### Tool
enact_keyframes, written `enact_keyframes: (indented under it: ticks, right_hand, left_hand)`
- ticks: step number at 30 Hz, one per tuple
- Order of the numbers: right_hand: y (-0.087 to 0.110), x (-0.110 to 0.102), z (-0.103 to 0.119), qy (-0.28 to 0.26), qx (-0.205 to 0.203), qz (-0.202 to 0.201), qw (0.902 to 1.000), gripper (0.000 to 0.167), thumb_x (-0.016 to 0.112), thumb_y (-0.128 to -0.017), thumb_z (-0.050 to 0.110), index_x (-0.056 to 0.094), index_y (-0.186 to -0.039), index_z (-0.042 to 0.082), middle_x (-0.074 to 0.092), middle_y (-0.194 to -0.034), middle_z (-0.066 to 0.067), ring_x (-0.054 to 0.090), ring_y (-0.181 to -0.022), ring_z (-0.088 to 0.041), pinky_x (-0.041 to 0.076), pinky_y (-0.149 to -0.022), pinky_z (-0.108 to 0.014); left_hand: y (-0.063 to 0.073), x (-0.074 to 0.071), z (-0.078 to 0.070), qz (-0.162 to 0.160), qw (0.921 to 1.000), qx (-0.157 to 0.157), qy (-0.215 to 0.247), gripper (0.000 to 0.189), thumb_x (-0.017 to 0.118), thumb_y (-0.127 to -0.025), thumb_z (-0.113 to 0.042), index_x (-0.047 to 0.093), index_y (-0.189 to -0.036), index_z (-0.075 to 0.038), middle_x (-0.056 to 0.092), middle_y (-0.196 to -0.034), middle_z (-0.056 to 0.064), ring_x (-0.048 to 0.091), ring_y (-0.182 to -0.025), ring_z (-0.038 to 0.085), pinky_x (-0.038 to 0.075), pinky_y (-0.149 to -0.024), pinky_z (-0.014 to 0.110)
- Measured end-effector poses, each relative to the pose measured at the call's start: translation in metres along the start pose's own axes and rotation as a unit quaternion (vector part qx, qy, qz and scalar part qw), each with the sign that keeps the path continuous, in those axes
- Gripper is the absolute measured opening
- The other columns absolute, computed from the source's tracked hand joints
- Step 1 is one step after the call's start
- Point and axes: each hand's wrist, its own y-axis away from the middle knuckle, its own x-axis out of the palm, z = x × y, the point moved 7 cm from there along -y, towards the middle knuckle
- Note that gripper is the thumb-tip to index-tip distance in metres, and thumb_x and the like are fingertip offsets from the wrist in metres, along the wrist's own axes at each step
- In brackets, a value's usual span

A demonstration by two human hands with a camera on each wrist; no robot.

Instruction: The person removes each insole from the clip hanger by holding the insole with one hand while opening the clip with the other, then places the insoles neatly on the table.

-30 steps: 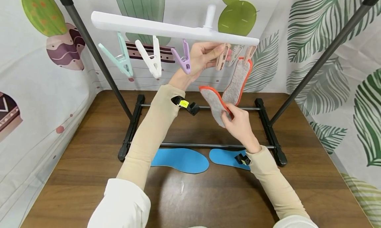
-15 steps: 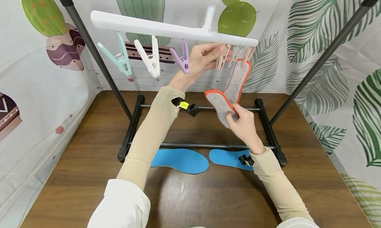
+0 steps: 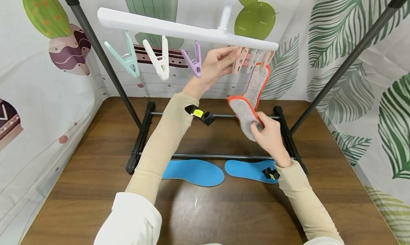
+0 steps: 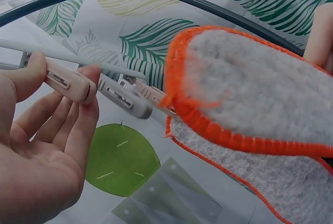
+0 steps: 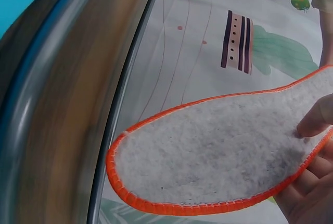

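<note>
We are pinching the beige clip [image 4: 78,89] with the left hand [image 3: 215,65] and gripping the grey insole [image 3: 245,111] below the white bar [image 3: 179,29] with the right hand [image 3: 268,133], suspecting its free end could knock the hanging insole [image 3: 257,82] loose if swung too close

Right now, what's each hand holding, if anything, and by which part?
The right hand pinches a gray, orange-edged insole by one long edge. The left hand pinches a beige clip by its upper part, just under the white bar.
</note>
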Motion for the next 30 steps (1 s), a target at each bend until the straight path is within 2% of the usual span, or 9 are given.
enact_keyframes:
  ticks: [5,8,15,20,25,30]
  right_hand:
    - [0.001,-0.006,-0.003,0.009,0.009,-0.007,0.9999,0.018,0.055,-0.082,0.000,0.067,-0.095,0.001,0.069,-0.077,-0.016,0.052,-0.053,-0.020,0.036,-0.049,-0.024]
    - [0.001,-0.010,-0.005,0.012,0.017,-0.016,0.9997,0.017,0.055,-0.082,0.001,0.067,-0.094,0.001,0.066,-0.072,-0.016,0.049,-0.052,-0.020,0.033,-0.049,-0.023]
    - [0.002,-0.020,-0.013,0.012,0.033,-0.044,0.9984,0.015,0.054,-0.081,0.001,0.066,-0.091,0.001,0.066,-0.072,-0.016,0.047,-0.052,-0.019,0.032,-0.050,-0.019]
    - [0.004,-0.027,-0.021,0.014,0.046,-0.065,0.9967,0.016,0.053,-0.079,0.001,0.064,-0.090,0.001,0.061,-0.066,-0.014,0.039,-0.051,-0.014,0.029,-0.050,-0.020]
    - [0.005,-0.035,-0.027,0.014,0.062,-0.082,0.9946,0.018,0.053,-0.078,0.002,0.066,-0.090,0.002,0.059,-0.063,-0.014,0.036,-0.051,-0.006,0.028,-0.050,-0.020]
    - [0.006,-0.044,-0.030,0.015,0.068,-0.092,0.9933,0.018,0.054,-0.077,0.001,0.067,-0.089,0.002,0.057,-0.061,-0.013,0.033,-0.049,-0.001,0.027,-0.048,-0.019]
  left_hand:
    - [0.000,-0.002,0.000,-0.012,0.9999,0.011,0.002,0.037,0.051,-0.100,-0.011,0.053,-0.134,0.004,0.062,-0.125,0.024,0.069,-0.101,0.022,0.055,-0.087,0.032]
    - [-0.001,-0.004,0.001,-0.020,0.9997,0.011,0.006,0.037,0.052,-0.100,-0.012,0.054,-0.133,0.005,0.062,-0.126,0.024,0.069,-0.101,0.023,0.056,-0.085,0.030]
    - [-0.002,-0.004,0.002,-0.025,0.9996,-0.006,0.005,0.038,0.052,-0.100,-0.012,0.053,-0.135,0.002,0.062,-0.129,0.019,0.068,-0.107,0.026,0.055,-0.088,0.031]
    - [-0.001,-0.005,0.002,-0.026,0.9995,-0.008,0.016,0.037,0.050,-0.101,-0.011,0.052,-0.135,0.003,0.061,-0.129,0.022,0.068,-0.104,0.024,0.055,-0.089,0.032]
    - [-0.001,-0.004,0.002,-0.018,0.9997,-0.004,0.017,0.037,0.049,-0.101,-0.010,0.052,-0.135,0.004,0.060,-0.129,0.023,0.068,-0.102,0.023,0.052,-0.096,0.038]
    - [-0.001,-0.003,0.002,-0.013,0.9998,-0.003,0.015,0.037,0.048,-0.101,-0.009,0.051,-0.136,0.004,0.059,-0.131,0.022,0.069,-0.101,0.022,0.054,-0.091,0.033]
